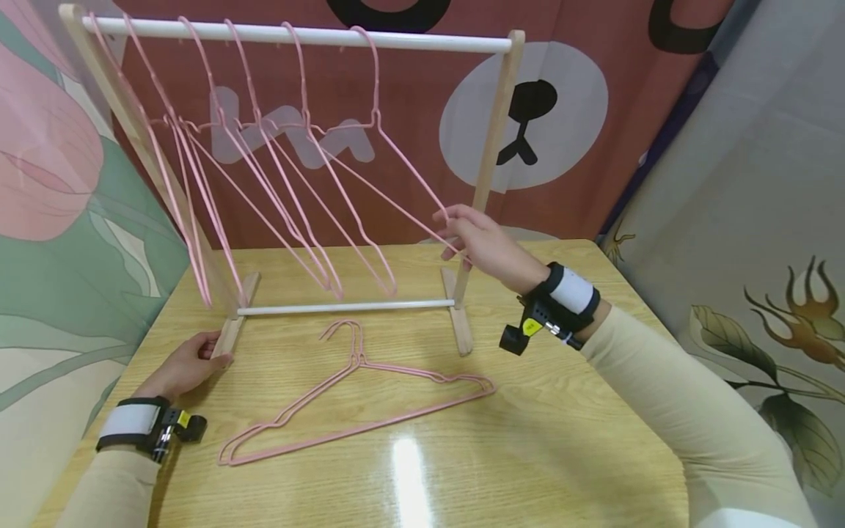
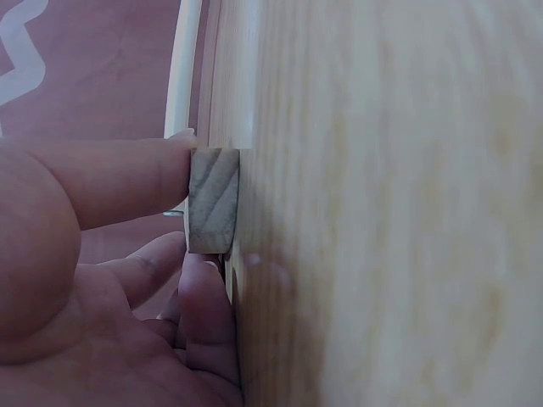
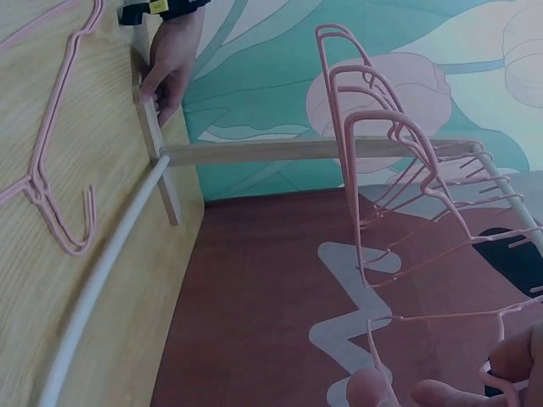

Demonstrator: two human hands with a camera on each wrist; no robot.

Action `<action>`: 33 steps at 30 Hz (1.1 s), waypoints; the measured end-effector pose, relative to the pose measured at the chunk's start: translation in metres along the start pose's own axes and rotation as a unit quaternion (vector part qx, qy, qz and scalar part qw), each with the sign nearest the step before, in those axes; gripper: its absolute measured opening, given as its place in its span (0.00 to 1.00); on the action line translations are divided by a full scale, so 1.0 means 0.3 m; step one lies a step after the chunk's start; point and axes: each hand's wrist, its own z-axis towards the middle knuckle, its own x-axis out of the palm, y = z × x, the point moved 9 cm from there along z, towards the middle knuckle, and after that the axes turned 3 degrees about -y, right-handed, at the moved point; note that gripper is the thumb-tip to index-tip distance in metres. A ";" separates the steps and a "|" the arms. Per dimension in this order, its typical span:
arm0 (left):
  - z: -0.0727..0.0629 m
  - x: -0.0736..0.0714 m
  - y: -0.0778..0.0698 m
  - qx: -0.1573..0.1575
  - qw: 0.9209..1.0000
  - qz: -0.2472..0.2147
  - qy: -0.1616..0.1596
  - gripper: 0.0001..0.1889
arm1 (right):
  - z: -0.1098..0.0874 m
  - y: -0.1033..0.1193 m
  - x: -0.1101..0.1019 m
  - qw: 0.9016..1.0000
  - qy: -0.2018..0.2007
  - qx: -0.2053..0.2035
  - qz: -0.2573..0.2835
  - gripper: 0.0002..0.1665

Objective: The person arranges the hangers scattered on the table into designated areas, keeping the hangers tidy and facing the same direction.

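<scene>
Several pink hangers hang from the white top rail [image 1: 436,41] of a wooden-framed rack. My right hand [image 1: 485,242] pinches the outer end of the rightmost hanger [image 1: 409,167], beside the rack's right post [image 1: 491,139]. In the right wrist view, that hand's fingers [image 3: 433,392] curl at the hanger wire. My left hand [image 1: 180,368] grips the front end of the rack's left wooden foot [image 1: 228,336]. The left wrist view shows thumb and fingers on either side of the foot's end [image 2: 214,202].
Two pink hangers [image 1: 370,427] lie nearly stacked on the wooden table [image 1: 561,411], in front of the rack. A white lower bar [image 1: 350,306] joins the rack's feet. Behind it hangs a reddish curtain [image 1: 422,88] with a bear face; patterned cloth flanks both sides.
</scene>
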 end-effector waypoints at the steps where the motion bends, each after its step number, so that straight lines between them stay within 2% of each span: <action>1: 0.001 0.000 0.001 0.000 1.000 0.002 0.000 0.32 | 0.000 0.000 0.001 1.000 0.001 0.001 0.001 0.23; 13: 0.006 0.002 0.004 -0.003 1.000 0.010 0.006 0.31 | -0.002 -0.021 0.005 1.000 0.004 0.010 0.002 0.24; 23: 0.004 0.006 0.015 -0.012 1.000 0.008 0.007 0.32 | -0.003 -0.021 0.011 1.000 0.018 -0.020 -0.016 0.26; 33: 0.005 0.006 0.014 -0.004 1.000 0.000 0.005 0.32 | 0.001 -0.060 -0.025 0.999 0.011 -0.022 -0.025 0.38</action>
